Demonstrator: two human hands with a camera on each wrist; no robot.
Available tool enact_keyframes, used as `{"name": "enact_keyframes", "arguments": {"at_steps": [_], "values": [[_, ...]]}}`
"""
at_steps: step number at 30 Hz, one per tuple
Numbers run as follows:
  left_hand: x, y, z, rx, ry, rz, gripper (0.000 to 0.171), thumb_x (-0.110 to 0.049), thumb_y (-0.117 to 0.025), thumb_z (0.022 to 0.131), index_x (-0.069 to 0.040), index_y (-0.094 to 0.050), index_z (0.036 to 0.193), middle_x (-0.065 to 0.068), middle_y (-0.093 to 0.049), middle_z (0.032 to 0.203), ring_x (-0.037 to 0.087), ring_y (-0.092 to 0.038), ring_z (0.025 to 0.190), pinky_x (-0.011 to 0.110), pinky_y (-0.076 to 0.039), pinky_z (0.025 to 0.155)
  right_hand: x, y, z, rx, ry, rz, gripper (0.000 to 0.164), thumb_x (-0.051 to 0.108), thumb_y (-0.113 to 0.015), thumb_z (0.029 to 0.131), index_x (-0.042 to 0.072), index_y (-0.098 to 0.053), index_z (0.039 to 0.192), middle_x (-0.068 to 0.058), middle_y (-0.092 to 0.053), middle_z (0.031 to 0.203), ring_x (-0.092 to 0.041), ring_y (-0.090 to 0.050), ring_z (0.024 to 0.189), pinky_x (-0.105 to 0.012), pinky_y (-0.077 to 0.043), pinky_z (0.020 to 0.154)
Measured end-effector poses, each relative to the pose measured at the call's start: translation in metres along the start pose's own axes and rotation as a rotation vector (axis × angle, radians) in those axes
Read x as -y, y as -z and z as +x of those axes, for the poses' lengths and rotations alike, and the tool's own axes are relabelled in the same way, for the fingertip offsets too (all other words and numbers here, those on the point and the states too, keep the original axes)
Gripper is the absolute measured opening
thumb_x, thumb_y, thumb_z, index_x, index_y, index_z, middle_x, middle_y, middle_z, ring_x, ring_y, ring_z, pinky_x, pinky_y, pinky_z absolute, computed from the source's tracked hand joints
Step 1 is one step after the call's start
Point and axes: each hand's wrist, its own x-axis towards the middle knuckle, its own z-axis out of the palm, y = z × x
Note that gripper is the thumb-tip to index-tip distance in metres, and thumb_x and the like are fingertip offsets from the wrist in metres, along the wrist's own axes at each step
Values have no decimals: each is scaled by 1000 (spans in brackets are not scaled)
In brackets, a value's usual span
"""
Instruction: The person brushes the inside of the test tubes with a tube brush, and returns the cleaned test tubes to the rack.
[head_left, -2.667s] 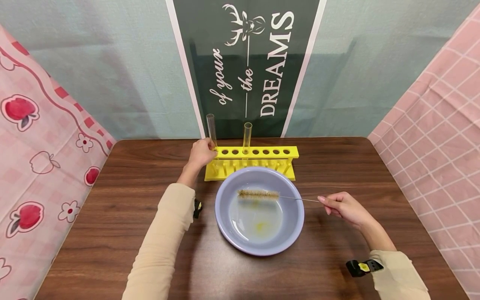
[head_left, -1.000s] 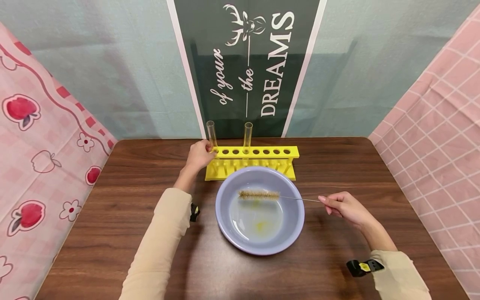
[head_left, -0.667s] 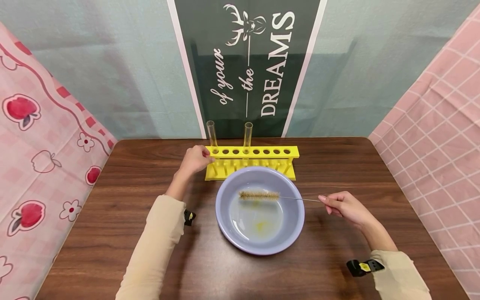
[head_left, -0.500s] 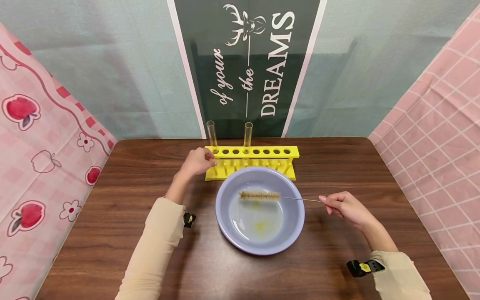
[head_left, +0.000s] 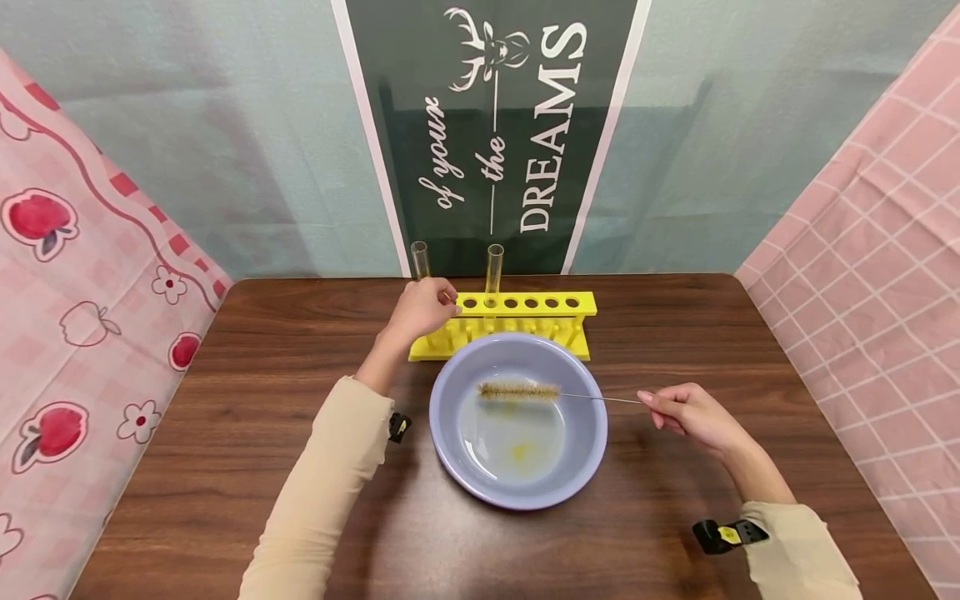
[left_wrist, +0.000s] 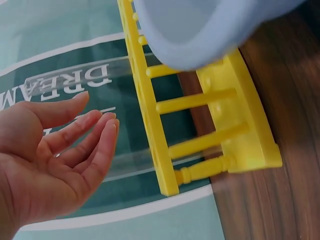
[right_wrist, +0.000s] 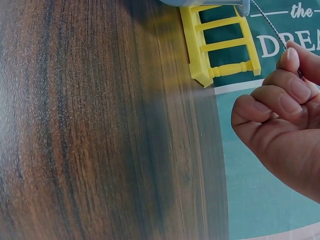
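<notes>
My left hand [head_left: 422, 310] is over the left end of a yellow test tube rack [head_left: 588, 303]. In the left wrist view its fingers [left_wrist: 102, 145] are loosely bent and hold nothing. One clear test tube [head_left: 421, 258] stands in the rack's left end, its lower part hidden behind this hand. A second test tube [head_left: 493, 271] stands upright further right. My right hand [head_left: 693, 419] pinches the thin wire handle [right_wrist: 271, 25] of a test tube brush between thumb and fingertips. The tan bristles [head_left: 519, 391] lie level over the inside of a lavender basin [head_left: 442, 417].
In the basin, pale liquid [head_left: 487, 454] shows yellow patches. The basin stands right in front of the rack and overlaps its base. A brown wooden table [head_left: 247, 433] carries everything, with a printed cloth [head_left: 262, 167] hanging behind its back edge.
The left test tube has sunk lower in the rack, and my left hand has let go of it. That hand drew back left, then moved right over the rack. The right hand stays put.
</notes>
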Motion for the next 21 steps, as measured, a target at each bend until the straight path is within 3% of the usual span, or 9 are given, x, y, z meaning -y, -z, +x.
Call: {"name": "enact_keyframes", "arguments": {"at_steps": [8, 21], "values": [[-15, -10, 18, 7, 34, -69, 24, -13, -64, 84, -1, -63, 105, 11, -62, 94, 24, -54, 91, 33, -45, 79, 2, 0, -1, 0, -5, -4, 42, 19, -51, 93, -7, -47, 60, 2, -32, 49, -10, -27, 43, -30, -24, 39], [-21, -29, 38, -26, 108, -159, 19, -12, -69, 81, -5, -65, 97, 8, -62, 89, 22, -53, 88, 31, -45, 71, 3, 1, 0, 18, -3, 19, 41, 15, -49, 94, -9, -47, 61, -1, -31, 49, -11, -26, 42, -30, -23, 38]]}}
